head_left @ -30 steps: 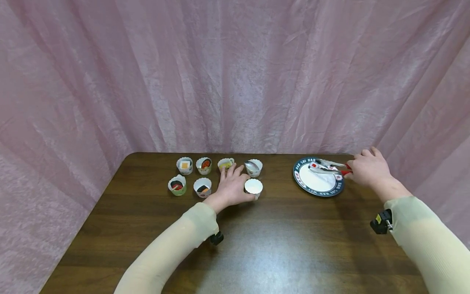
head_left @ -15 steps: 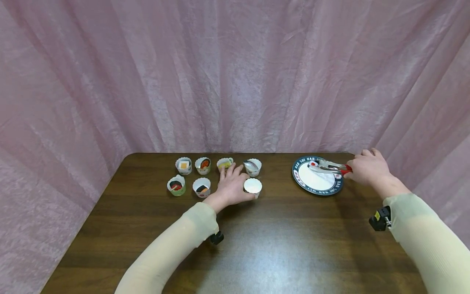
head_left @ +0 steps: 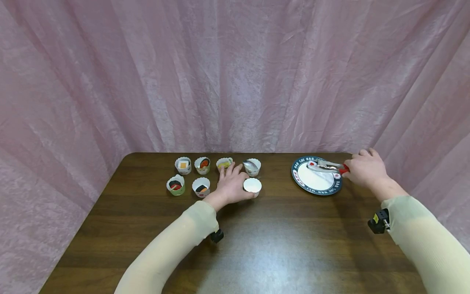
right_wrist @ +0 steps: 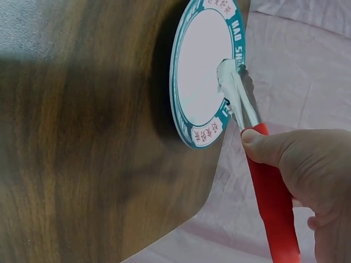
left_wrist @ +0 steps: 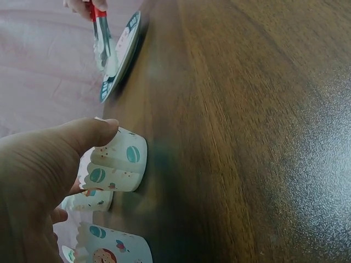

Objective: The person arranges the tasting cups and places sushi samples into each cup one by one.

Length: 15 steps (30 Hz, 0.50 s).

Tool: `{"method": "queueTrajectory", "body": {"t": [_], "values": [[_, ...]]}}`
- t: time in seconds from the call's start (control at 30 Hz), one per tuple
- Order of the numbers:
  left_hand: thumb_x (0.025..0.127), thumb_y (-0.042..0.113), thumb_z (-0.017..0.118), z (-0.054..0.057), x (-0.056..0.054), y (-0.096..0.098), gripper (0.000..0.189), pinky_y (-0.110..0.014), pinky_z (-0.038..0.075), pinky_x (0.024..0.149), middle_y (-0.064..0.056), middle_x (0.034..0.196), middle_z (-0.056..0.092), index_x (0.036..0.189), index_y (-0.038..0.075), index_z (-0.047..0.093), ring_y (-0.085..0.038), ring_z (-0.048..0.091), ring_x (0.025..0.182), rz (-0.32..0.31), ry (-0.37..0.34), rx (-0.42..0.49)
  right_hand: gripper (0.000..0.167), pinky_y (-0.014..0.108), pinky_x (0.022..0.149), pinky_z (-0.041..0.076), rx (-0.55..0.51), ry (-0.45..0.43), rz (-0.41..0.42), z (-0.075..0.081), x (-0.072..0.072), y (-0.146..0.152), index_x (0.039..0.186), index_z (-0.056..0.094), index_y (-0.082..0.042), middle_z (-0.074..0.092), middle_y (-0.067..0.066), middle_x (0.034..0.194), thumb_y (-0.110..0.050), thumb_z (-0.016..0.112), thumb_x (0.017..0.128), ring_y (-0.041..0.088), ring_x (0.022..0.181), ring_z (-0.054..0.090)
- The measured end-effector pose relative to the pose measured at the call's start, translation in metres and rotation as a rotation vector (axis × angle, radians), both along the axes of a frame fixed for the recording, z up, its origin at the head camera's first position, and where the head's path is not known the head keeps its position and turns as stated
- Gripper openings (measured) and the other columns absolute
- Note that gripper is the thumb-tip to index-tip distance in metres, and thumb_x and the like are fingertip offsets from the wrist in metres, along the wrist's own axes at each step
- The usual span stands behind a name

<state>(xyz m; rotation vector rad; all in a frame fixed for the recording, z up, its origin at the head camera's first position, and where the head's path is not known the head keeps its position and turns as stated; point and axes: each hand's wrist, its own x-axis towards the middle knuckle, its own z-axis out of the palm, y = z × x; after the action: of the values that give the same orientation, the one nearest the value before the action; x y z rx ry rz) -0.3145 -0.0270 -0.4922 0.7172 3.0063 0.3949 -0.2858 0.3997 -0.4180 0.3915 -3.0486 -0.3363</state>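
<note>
My left hand [head_left: 232, 188] holds a white baking cup [head_left: 252, 186] between thumb and fingers; a macaron-like print shows on its side in the left wrist view, and no contents show inside it. In my right hand [head_left: 368, 169] are metal tongs [head_left: 327, 166] with red grips, the thumb pressing on the red part. Their tips come together over the far left part of a round white plate [head_left: 316, 179] with a dark lettered rim. At the tips shows a small white piece [head_left: 312, 163] with a red spot, partly hidden by the tongs.
Left of the plate stand several baking cups with small food pieces, among them a silvery piece [head_left: 250, 165], a yellow piece [head_left: 225, 164] and a white-and-orange piece [head_left: 183, 164]. Nearer cups hold red-and-black [head_left: 175, 185] and black-and-orange pieces [head_left: 201, 189]. A pink curtain [head_left: 235, 77] hangs behind the wooden table [head_left: 279, 228].
The arms of the tongs have drawn together over the plate, around the spot where the white piece with the red mark lies. My left hand stays at its cup.
</note>
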Motion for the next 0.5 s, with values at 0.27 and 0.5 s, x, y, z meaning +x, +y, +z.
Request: {"method": "queueTrajectory", "body": {"t": [0.27, 0.5], "values": [[0.079, 0.058, 0.08, -0.001, -0.002, 0.002, 0.057, -0.066, 0.006, 0.119, -0.013, 0.164, 0.03, 0.121, 0.02, 0.071, -0.038, 0.012, 0.154, 0.002, -0.023, 0.026, 0.034, 0.069, 0.108, 0.023, -0.01, 0.071, 0.033, 0.001, 0.003, 0.0, 0.103, 0.074, -0.003, 0.065, 0.016, 0.092, -0.03, 0.083, 0.084, 0.044, 0.101, 0.051], [0.08, 0.058, 0.079, -0.005, -0.007, 0.0, 0.06, -0.065, 0.002, 0.12, -0.012, 0.168, 0.021, 0.125, 0.021, 0.07, -0.036, 0.003, 0.155, 0.019, -0.054, 0.025, 0.037, 0.069, 0.109, 0.024, -0.039, 0.167, 0.078, 0.009, 0.01, -0.007, 0.11, 0.074, -0.002, 0.068, 0.019, 0.101, -0.025, 0.082, 0.083, 0.047, 0.108, 0.053]]}}
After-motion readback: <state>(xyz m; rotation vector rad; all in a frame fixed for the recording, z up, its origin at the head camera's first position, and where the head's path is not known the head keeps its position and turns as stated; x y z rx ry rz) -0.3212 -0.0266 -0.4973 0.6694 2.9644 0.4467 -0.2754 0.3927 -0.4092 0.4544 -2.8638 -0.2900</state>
